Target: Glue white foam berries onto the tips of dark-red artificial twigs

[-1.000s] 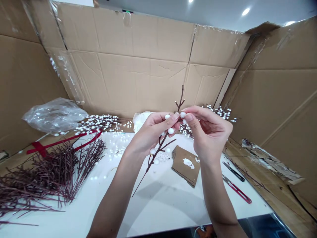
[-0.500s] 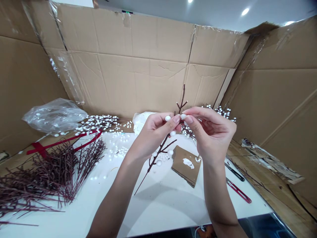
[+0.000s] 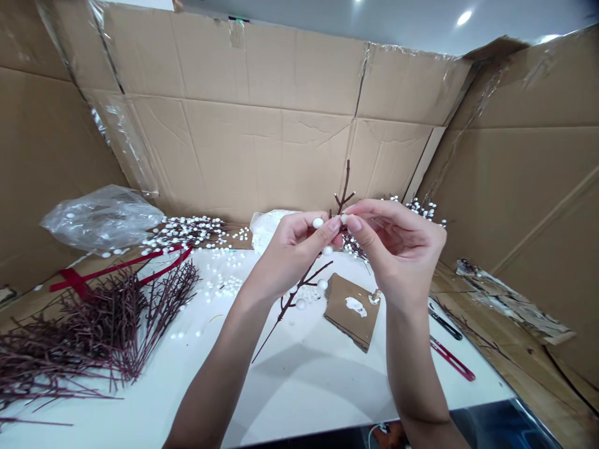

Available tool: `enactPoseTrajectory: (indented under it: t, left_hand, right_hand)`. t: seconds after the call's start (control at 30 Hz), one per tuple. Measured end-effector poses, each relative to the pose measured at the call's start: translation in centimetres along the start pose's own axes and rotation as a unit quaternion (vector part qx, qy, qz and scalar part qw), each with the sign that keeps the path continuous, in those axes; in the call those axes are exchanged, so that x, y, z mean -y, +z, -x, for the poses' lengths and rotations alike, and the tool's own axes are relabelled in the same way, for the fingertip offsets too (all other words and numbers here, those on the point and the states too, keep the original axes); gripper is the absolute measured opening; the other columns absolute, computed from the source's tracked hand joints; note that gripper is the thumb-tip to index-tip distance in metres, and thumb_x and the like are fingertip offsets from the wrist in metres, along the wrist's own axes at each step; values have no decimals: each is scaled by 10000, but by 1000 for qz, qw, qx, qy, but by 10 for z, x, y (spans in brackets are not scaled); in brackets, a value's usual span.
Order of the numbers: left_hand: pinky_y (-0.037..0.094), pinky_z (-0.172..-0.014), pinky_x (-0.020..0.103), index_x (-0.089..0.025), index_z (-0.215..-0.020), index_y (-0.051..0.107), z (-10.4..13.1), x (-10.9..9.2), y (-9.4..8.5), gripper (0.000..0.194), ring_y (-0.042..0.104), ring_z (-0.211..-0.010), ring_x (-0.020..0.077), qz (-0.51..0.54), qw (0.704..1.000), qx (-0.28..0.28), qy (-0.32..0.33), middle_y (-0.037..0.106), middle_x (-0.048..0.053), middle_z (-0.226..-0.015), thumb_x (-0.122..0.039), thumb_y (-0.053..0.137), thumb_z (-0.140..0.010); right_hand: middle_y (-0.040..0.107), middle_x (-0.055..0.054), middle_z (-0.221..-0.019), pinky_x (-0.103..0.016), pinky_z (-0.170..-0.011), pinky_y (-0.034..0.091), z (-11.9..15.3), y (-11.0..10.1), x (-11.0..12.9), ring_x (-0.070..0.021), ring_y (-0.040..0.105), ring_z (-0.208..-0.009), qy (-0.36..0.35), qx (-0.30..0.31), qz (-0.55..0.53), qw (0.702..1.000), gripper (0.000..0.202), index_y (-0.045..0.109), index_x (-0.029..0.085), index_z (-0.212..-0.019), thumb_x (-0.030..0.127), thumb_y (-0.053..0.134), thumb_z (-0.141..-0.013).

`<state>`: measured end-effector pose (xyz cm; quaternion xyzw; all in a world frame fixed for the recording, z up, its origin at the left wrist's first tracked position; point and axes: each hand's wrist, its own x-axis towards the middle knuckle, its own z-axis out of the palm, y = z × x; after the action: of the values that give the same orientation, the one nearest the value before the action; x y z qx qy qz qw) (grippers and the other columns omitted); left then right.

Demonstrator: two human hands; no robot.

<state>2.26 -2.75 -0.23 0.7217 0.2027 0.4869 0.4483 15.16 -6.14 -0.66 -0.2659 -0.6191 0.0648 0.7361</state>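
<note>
A dark brown twig (image 3: 285, 310) hangs slanted over the table, its forked upper end rising above my fingers. My left hand (image 3: 299, 246) pinches its middle between thumb and fingers. White balls sit on several side shoots, one white ball (image 3: 317, 222) close by my left thumb. My right hand (image 3: 397, 249) is closed at the fingertips on a small white ball (image 3: 345, 219), right beside the left thumb tip and against the twig; the fingers partly cover it.
Bare twigs (image 3: 107, 324) with a red ribbon (image 3: 75, 282) lie at left, below a plastic bag (image 3: 103, 218). White-balled branches (image 3: 191, 232) line the back. Cardboard with white paste (image 3: 341, 312) is at centre right, near red (image 3: 453, 358) and black tools (image 3: 444, 324).
The right thumb and fingertips have shifted slightly left and cover more of the small white ball. The twig's lower end has moved up a little. My left hand has hardly moved.
</note>
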Motion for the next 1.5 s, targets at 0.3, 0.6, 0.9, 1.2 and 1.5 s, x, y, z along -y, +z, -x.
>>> enactPoseTrajectory:
  t: [0.3,0.6,0.9,1.2,1.5]
  left_hand:
    - [327,-534,221,-168,-616,547,-1,1,0,282,413,-599,99,-1,1000,1,1,453,-14,-614,-370,589,-808]
    - [313,-530,226,-165,-576,526,-3,-1,2,324,394,-585,99,-1,1000,9,1,437,-10,-597,-374,561,-822]
    - [308,-527,229,-166,-584,529,-4,-1,4,312,383,-573,97,-2,1000,8,-3,433,-14,-600,-366,568,-820]
    - [316,-562,229,-160,-594,528,-5,-1,6,304,391,-583,93,13,1000,13,2,447,-20,-597,-328,543,-846]
    - [323,-563,224,-155,-578,528,-6,0,6,305,393,-574,90,27,999,18,5,458,-18,-591,-308,547,-842]
  right_hand:
    - [672,10,-700,-282,-585,559,0,0,-1,-123,637,-602,7,13,1,1000,56,671,214,-803,173,653,-770]
    - [674,11,-721,-271,-587,557,-1,-2,-3,-112,627,-602,11,11,-14,1000,68,670,208,-798,153,653,-761]
    - [675,10,-703,-260,-578,558,-3,-3,-3,-109,630,-594,25,19,-12,999,35,664,202,-803,193,652,-771]
    - [677,8,-718,-245,-540,544,-3,-3,-1,-95,615,-555,40,21,-41,998,24,668,197,-782,184,655,-766]
    - [678,5,-746,-232,-526,540,-4,-3,-2,-90,614,-567,42,22,-50,998,39,664,194,-776,160,650,-763]
